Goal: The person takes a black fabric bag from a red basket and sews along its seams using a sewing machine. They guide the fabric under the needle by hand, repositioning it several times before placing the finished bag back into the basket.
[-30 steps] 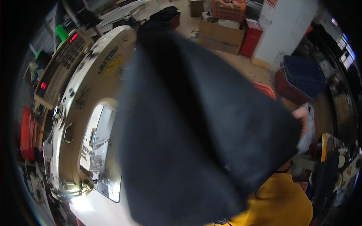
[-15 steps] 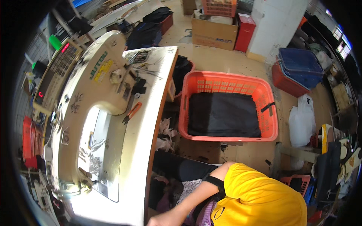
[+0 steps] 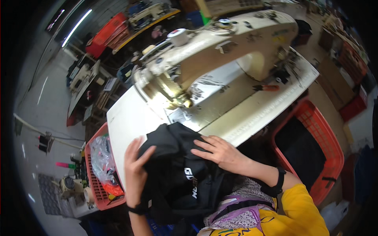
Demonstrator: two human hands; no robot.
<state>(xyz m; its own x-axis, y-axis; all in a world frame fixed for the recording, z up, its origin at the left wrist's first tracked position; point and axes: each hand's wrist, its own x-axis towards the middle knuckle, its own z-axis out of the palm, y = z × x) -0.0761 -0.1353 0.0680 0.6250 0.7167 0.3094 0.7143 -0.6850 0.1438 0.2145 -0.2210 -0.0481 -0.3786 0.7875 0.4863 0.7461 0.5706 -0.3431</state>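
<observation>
the black cloth (image 3: 173,169) is in front of the person, its far end over the near edge of the white table (image 3: 126,112), near the lit needle end of the machine (image 3: 208,65), and the rest toward the lap, white lettering facing up. the left hand (image 3: 136,167) is at the cloth's left edge, thumb and fingers well apart; whether it pinches any fabric i cannot tell. the right hand (image 3: 226,154) lies on the cloth's right side, palm down, fingers stretched out and slightly spread, not closed around anything. orange-handled snips (image 3: 269,88) lie on the table beyond the right hand, beside the machine. a white spool (image 3: 178,37) sits on top of the machine. to the right, a red basket (image 3: 328,135) holds black fabric (image 3: 299,151); to the left, another basket (image 3: 98,192) holds clear plastic (image 3: 101,157).
</observation>
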